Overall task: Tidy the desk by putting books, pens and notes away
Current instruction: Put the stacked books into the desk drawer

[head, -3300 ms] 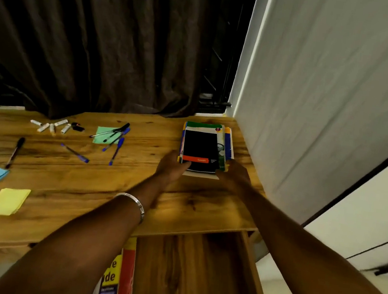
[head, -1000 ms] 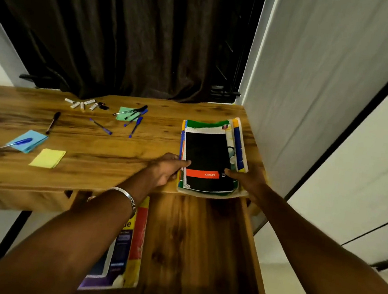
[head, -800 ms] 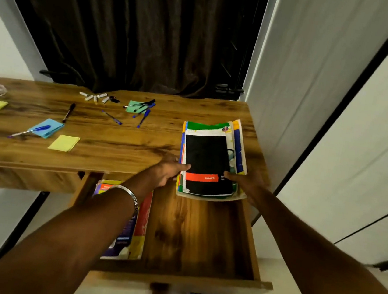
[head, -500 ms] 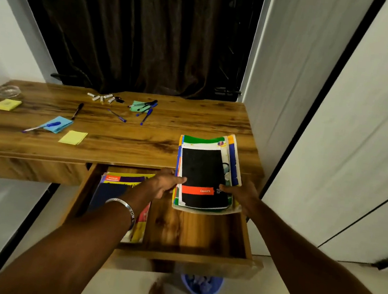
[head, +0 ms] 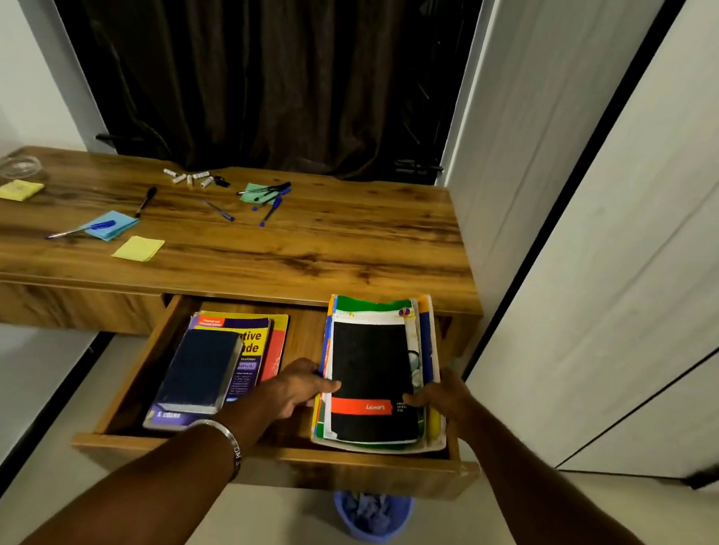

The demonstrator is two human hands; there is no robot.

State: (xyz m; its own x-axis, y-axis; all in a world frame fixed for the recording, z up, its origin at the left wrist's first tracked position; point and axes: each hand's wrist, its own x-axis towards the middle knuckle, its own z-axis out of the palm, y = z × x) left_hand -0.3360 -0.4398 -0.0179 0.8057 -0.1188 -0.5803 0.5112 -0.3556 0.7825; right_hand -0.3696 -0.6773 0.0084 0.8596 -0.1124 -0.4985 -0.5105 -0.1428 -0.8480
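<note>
— Where is the stack of books topped by a black notebook with an orange band (head: 373,382)?

— Over the right half of the open wooden drawer (head: 276,459), its near edge low by the drawer front, its far end reaching up to the front edge of the wooden bench (head: 329,246). Whether it rests on the drawer floor, I cannot tell.

— And the grip?

— Both sides. The left hand (head: 296,389) clasps the stack's left edge, thumb lying over the black cover near the orange band. The right hand (head: 444,398) clasps the right edge, fingertips curled onto the top. The stack sits squarely between the two hands, each closed on it.

— What else is in the drawer?

— In the left half, a dark blue hardback book (head: 200,370) lying on a purple and yellow textbook (head: 256,345), just beside the left hand.

— On the bench?

— Yellow sticky note pads (head: 138,248), a blue pad with a pen across it (head: 107,226), a green pad under several pens (head: 263,191), loose blue pens and small white caps, all well apart from the stack.
</note>
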